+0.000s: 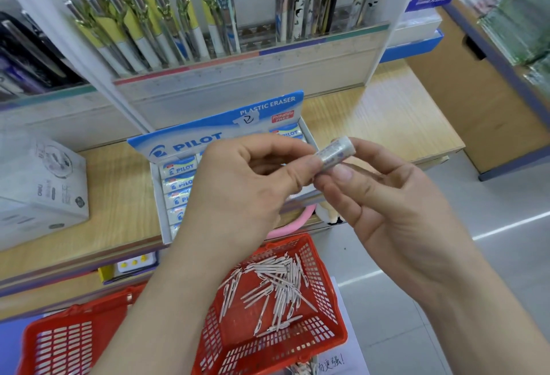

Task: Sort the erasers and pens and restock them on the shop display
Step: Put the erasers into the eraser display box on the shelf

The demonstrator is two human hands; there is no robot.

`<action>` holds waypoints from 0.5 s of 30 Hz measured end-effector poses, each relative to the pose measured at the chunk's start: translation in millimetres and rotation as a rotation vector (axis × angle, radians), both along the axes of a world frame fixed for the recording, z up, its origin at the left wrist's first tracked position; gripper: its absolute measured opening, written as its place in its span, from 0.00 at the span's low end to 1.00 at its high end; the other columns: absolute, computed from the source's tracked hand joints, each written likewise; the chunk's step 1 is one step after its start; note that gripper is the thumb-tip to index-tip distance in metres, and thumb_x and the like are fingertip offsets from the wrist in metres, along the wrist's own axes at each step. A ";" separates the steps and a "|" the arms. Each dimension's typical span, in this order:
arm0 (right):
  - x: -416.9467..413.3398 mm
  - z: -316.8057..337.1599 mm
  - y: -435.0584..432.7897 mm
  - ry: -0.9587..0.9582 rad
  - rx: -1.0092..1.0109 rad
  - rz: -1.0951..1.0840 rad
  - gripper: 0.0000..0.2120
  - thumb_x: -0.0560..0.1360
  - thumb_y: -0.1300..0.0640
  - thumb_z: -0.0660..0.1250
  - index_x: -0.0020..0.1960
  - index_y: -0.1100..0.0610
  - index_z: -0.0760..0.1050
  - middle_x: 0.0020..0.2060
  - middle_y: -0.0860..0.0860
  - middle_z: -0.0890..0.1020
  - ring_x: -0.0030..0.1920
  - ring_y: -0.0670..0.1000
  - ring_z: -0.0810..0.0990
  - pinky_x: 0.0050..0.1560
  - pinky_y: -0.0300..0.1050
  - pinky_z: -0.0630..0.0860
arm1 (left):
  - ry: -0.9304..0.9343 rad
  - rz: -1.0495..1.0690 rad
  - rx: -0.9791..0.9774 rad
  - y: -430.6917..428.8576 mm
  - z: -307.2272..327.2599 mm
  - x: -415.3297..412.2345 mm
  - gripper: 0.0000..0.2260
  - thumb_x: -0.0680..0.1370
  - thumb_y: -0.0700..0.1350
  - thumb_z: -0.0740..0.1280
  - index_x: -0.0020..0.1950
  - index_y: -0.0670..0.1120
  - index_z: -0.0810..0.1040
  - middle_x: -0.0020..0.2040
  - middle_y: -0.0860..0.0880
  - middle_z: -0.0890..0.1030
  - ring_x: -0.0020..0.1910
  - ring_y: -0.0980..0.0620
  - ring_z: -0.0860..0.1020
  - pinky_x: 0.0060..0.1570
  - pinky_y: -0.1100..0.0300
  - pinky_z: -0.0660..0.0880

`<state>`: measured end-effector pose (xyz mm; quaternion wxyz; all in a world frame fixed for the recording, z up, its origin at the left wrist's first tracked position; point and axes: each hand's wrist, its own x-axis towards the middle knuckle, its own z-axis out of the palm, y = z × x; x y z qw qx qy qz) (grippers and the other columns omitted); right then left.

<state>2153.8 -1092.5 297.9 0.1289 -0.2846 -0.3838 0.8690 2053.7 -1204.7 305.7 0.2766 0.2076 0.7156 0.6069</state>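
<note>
The left hand (247, 178) and right hand (395, 205) each keep a pinching grip on a small clear-wrapped roll (334, 153). At eleven o'clock sits a "PILOT PLASTIC ERASER" box (214, 127); at six, pens (273, 288) in a red basket (336, 336).

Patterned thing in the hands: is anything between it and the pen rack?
Nothing visible. The left hand and right hand pinch the patterned thing above the eraser box; only open air separates it from the pen rack.
</note>
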 end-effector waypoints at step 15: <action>1.6 -4.6 8.2 -0.154 0.336 0.094 0.12 0.64 0.54 0.71 0.44 0.59 0.84 0.34 0.55 0.83 0.30 0.48 0.78 0.31 0.37 0.75 | 0.010 0.001 0.004 -15.7 -8.7 0.8 0.09 0.65 0.42 0.77 0.43 0.52 0.84 0.38 0.52 0.85 0.37 0.57 0.81 0.40 0.66 0.77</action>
